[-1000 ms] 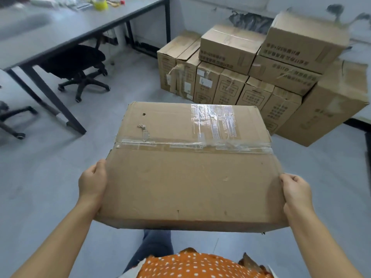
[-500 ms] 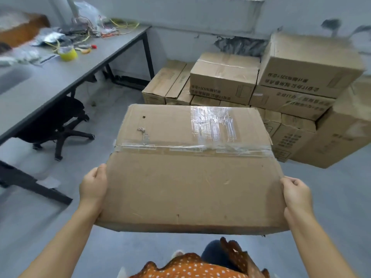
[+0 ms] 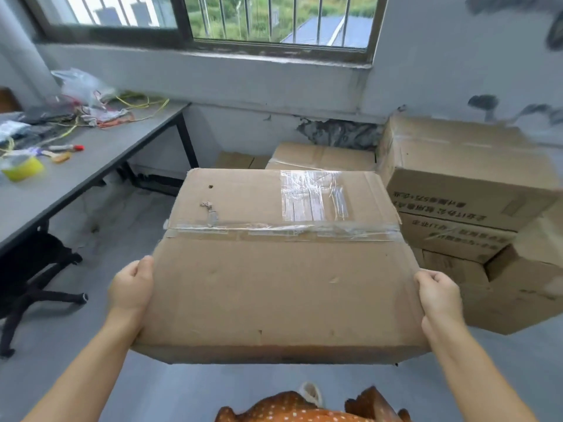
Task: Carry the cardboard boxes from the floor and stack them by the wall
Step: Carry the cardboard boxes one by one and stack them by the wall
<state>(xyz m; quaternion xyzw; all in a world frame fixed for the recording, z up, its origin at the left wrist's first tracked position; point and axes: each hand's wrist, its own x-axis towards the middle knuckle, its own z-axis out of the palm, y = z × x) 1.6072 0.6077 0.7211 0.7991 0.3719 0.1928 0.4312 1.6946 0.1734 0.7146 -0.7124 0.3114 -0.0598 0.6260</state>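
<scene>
Cardboard is filling the space between my two hands: I am holding a taped cardboard box (image 3: 283, 263) level at about waist height, facing the stack of boxes (image 3: 457, 190) under the barred window (image 3: 213, 22). My left hand (image 3: 131, 287) is gripping the near left edge, thumb lying on the top face and the other fingers going out of sight under the box. My right hand (image 3: 438, 296) is gripping the near right edge, fingers curled round the corner. How firmly either one is bearing underneath, I cannot tell.

Beyond my hands, the box is hiding the lower part of the stack; a low box (image 3: 323, 155) is showing just past its far edge, and a taller printed pile is rising ahead of my right hand. To the outside of my left hand, a grey table (image 3: 100, 166) is carrying a roll of yellow tape (image 3: 23, 169) and loose wires, with a black chair (image 3: 36, 278) beneath it.

I am judging this as the last stretch of the carry, with the set-down not yet begun. The risks from here: the box is blocking my view of the floor and the landing spot, so its far edge could be catching the taller pile ahead of my right hand and nudging those leaning boxes. Both hands are sitting at the near end only, so the far end could be dipping as I am reaching forward.
</scene>
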